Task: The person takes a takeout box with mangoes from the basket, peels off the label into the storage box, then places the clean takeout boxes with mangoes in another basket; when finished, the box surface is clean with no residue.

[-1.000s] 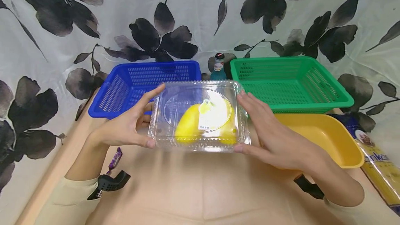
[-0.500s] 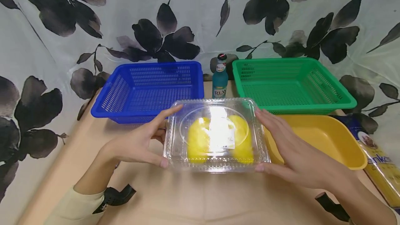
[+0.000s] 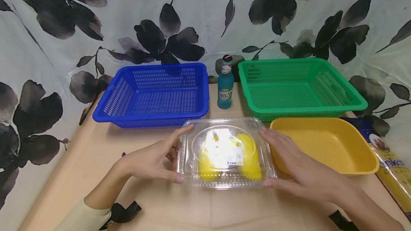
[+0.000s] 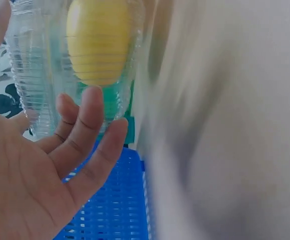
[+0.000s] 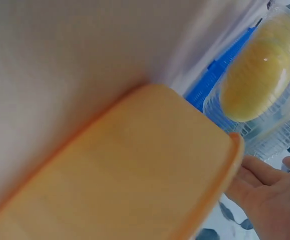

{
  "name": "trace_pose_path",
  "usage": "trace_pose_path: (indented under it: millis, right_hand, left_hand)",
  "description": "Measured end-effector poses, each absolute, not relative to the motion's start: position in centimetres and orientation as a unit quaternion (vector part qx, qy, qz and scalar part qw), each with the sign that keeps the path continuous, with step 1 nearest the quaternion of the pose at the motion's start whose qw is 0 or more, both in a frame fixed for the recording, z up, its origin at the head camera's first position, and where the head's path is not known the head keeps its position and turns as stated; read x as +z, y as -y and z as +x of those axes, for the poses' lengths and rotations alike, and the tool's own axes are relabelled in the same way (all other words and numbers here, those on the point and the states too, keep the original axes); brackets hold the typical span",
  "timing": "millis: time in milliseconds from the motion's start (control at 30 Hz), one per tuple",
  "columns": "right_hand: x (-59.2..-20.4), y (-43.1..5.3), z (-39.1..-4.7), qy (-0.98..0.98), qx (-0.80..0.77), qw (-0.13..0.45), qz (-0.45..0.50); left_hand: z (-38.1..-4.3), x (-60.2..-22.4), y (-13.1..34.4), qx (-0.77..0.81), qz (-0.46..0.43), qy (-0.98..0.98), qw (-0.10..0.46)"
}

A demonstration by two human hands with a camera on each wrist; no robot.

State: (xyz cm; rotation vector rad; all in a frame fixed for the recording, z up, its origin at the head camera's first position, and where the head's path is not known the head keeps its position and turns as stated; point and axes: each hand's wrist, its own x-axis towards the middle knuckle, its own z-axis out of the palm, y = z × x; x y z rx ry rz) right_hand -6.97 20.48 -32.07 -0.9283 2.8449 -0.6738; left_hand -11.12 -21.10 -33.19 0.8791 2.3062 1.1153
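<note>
Left hand and right hand grip the clear clamshell box between them, one per short side, thumbs at near corners, index fingers toward far corners. Box sits mid-desk, lid shut; can't tell if its base touches down.

Handling call: squeeze lightly and evenly, since the thin walls probably buckle under pressure. Keep both ends level so the contents don't slide, lower or slide it gently, and release both sides together. Mind the right knuckles, close to the yellow tray.

Box: stiff, glossy transparent plastic, ribbed walls, crimped rim, oval raised on lid, strong glare. Printed label over two smooth, rounded, fruit-like yellow items.

Outward: yellow tray is smooth, solid-walled, round-cornered, just beside box on the right. Slim teal bottle, dark cap, upright behind box, between perforated plastic blue basket and green basket. Shiny blue-and-yellow packet far right. Floral cloth, slightly creased, hangs at back.
</note>
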Motion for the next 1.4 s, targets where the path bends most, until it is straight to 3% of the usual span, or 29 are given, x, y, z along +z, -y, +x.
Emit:
trace_pose_path:
  millis: [467, 933, 1400]
  right_hand:
    - [-33.8, -20.3, -7.1, -0.937, -0.197, 0.074, -0.277]
    - [-32.5, -18.2, -8.2, -0.919, -0.217, 0.034, -0.327]
    - [-32.3, -15.4, -11.0, -0.898, -0.195, 0.002, -0.393]
  left_hand:
    - [-10.7, -33.8, 21.0, 0.345, 0.286, -0.864, 0.230]
    - [-11.5, -33.8, 19.9, 0.299, 0.350, -0.881, 0.111]
    - [-11.8, -34.1, 18.9, 0.308, 0.341, -0.879, 0.126]
